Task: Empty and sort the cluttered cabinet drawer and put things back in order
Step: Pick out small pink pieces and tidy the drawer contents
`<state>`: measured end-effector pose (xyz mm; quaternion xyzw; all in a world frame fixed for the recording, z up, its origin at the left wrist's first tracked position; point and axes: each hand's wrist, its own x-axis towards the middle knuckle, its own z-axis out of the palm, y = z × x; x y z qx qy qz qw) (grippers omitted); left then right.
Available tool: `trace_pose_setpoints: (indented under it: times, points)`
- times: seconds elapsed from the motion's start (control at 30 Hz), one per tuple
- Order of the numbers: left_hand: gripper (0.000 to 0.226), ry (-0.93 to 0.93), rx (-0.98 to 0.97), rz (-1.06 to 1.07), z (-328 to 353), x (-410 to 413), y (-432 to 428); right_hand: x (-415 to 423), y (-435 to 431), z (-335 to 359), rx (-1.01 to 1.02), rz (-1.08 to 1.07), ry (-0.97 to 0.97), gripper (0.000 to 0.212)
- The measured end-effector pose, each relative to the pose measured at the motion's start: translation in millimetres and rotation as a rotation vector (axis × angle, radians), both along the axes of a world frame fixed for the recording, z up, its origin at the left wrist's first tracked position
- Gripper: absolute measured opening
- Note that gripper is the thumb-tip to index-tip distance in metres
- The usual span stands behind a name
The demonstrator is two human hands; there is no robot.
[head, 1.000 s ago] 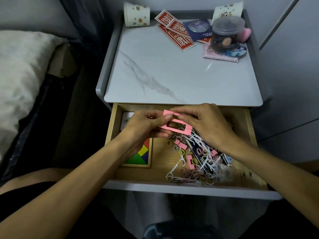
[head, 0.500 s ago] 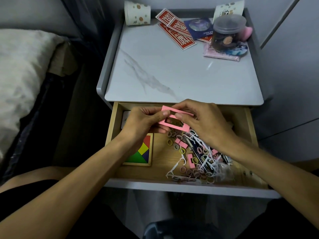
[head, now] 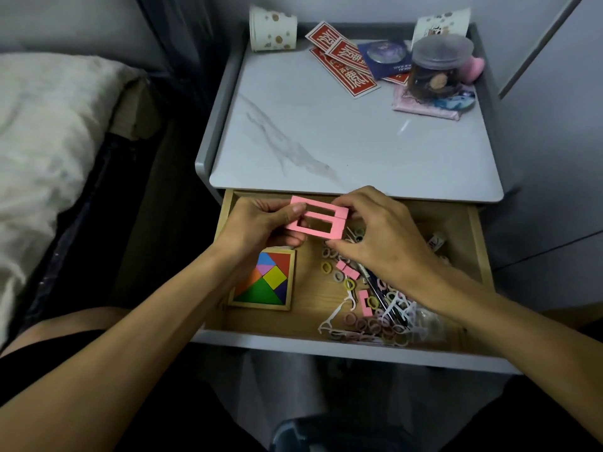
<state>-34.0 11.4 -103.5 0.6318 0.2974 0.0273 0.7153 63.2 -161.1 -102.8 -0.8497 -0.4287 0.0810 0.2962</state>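
The wooden drawer [head: 474, 243] of the bedside cabinet stands pulled out. Above its back part both hands hold pink rectangular frames [head: 321, 230] laid side by side. My left hand [head: 257, 228] pinches their left end with thumb on top. My right hand [head: 380, 233] pinches their right end. In the drawer lie a coloured tangram puzzle [head: 266, 282] at the left and a heap of small hair ties [head: 368, 324], white floss picks [head: 336, 313], pens and more small pink pieces [head: 363, 301] at the right.
On the marble cabinet top [head: 326, 135] at the back stand a paper cup [head: 272, 29], red envelopes [head: 342, 68], a lidded jar [head: 435, 68] and a pink pouch [head: 424, 107]. A bed with a white pillow [head: 42, 141] lies to the left. My knees sit below the drawer front.
Both hands have lifted the pink frames a little and tilted them flatter toward the camera, so two frames now show side by side. The drawer's contents have not moved.
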Motion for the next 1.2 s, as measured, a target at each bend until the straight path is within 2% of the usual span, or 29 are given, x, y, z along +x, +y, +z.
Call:
trace_pose_setpoints:
  times: [0.2, 0.27, 0.33, 0.43, 0.47, 0.5, 0.57, 0.63, 0.83, 0.93, 1.07, 1.2]
  points:
    - [0.018, 0.131, -0.056, -0.059, 0.8, -14.9, 11.3, -13.3, 10.1, -4.6, -0.024, 0.030, -0.003, 0.047]
    - [0.020, 0.215, 0.031, -0.178, 9.6, -22.9, 21.5, -19.4, 15.2, -7.8, -0.032, 0.035, 0.046, 0.043]
    - [0.020, 0.331, 0.295, -0.295, 16.6, -30.1, 36.6, -26.5, 22.0, -13.8, -0.057, 0.080, 0.093, 0.043]
    - [0.029, 0.540, 0.968, -0.302, 10.5, -35.4, 66.4, -44.8, 34.4, -35.0, -0.187, 0.206, 0.174, 0.047]
    - [0.034, 0.607, 1.131, -0.274, 5.8, -37.5, 75.1, -52.8, 40.6, -44.8, -0.246, 0.249, 0.195, 0.047]
    - [0.037, 0.664, 1.201, -0.262, 0.4, -37.4, 80.8, -59.3, 46.3, -54.4, -0.293, 0.281, 0.202, 0.046]
    - [0.039, 0.763, 1.124, -0.298, -8.6, -35.2, 84.9, -71.4, 59.3, -69.5, -0.358, 0.334, 0.173, 0.041]
    - [0.038, 0.784, 1.022, -0.356, -16.4, -30.1, 81.6, -78.9, 69.6, -79.5, -0.374, 0.376, 0.147, 0.037]
    - [0.031, 0.705, 1.040, -0.427, -21.4, -23.7, 80.5, -88.7, 86.3, -97.9, -0.408, 0.494, 0.092, 0.038]
    - [0.028, 0.691, 1.040, -0.447, -22.6, -23.1, 83.0, -88.2, 86.1, -96.9, -0.477, 0.558, 0.027, 0.045]
    - [0.028, 0.683, 1.062, -0.482, -24.8, -22.1, 84.7, -91.8, 87.2, -101.4, -0.482, 0.677, -0.105, 0.027]
    - [0.033, 0.677, 1.091, -0.502, -25.5, -20.9, 84.6, -88.1, 85.0, -96.2, -0.481, 0.757, -0.199, 0.026]
